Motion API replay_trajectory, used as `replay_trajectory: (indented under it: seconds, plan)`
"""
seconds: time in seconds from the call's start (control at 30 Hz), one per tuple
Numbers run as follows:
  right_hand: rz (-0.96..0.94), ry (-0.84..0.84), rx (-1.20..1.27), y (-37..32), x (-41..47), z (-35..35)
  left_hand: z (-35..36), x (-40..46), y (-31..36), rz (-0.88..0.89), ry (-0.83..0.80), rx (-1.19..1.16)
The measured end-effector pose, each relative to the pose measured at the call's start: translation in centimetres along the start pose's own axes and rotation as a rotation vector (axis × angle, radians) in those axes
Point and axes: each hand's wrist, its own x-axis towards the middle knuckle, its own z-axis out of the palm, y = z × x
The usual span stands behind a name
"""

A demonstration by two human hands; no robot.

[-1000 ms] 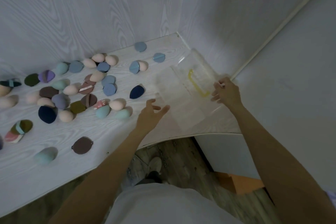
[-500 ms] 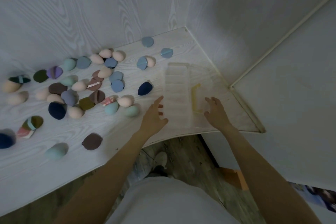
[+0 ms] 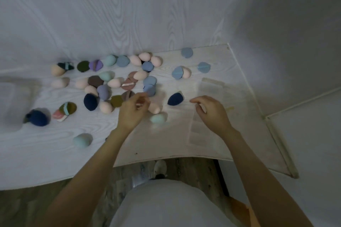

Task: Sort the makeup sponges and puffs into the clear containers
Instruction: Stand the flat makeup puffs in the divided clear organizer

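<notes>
Off to the far side of the left hand [image 3: 132, 111], a dark blue puff [image 3: 38, 117] and a mint egg sponge [image 3: 82, 140] are lying well apart from the main scatter, and those strays look the easiest to be forgetting once the sorting gets going. The left hand is hovering over the near edge of the pile with its fingers loosely curled toward the thumb; whether it is pinching something small I cannot tell, since the fingertips are blurred. Just beside its knuckles a peach sponge [image 3: 154, 108] and a pale mint sponge [image 3: 156, 118] are sitting on the white table [image 3: 46, 153], and a clumsy reach could be knocking these round ones rolling toward the table's near edge and onto the floor. Between the two hands a navy teardrop sponge [image 3: 175, 99] is lying on its side, near both. The right hand [image 3: 212, 113] is hanging with fingers half curled and holding nothing, over the left part of the clear container [image 3: 214, 86], which is lying flat and reaching away beyond that hand toward the corner. Being so transparent, the container is hard to be reading: I cannot tell whether it is open, so a sponge dropped blindly might be bouncing off a lid. Nothing appears to be sorted yet.
</notes>
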Motion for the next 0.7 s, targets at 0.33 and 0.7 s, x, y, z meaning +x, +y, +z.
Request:
replay_trajectory:
  seconds: [0.33, 0.7]
  plan:
    - [0.047, -0.102, -0.236, 1.2, 14.8, 4.5, 1.6, 10.6, -4.4, 0.225, -0.372, 0.328]
    - [-0.033, -0.152, -0.523, 2.8, 17.2, 9.0, 1.2, 10.3, -5.4, 0.261, -0.289, 0.444]
